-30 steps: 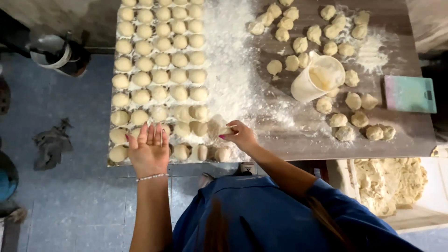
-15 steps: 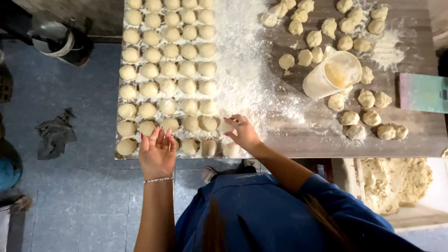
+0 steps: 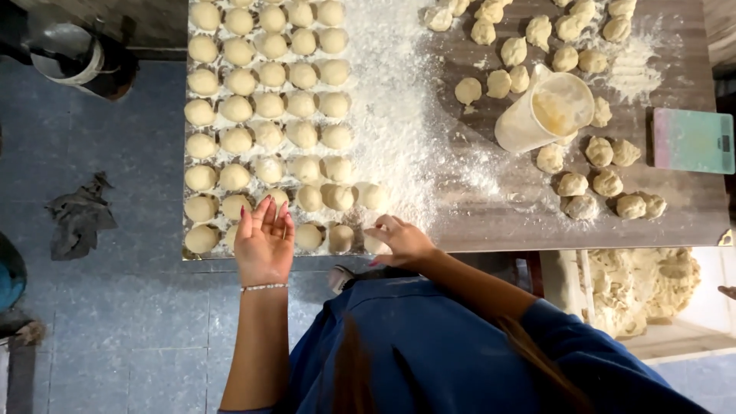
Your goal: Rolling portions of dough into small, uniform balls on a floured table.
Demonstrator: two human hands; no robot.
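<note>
Dough ball under curled right hand — left hand open, empty, just beside.

Floured strip lies open between dough-ball rows and jug.

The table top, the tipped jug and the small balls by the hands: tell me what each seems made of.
Table top: looks like dark wood or wood-look laminate, with streaky grain under white flour.
Jug: probably translucent plastic, milky and matte.
Balls: soft raw dough, pale, smooth and floured; the left hand and right hand rest by the nearest row.
</note>
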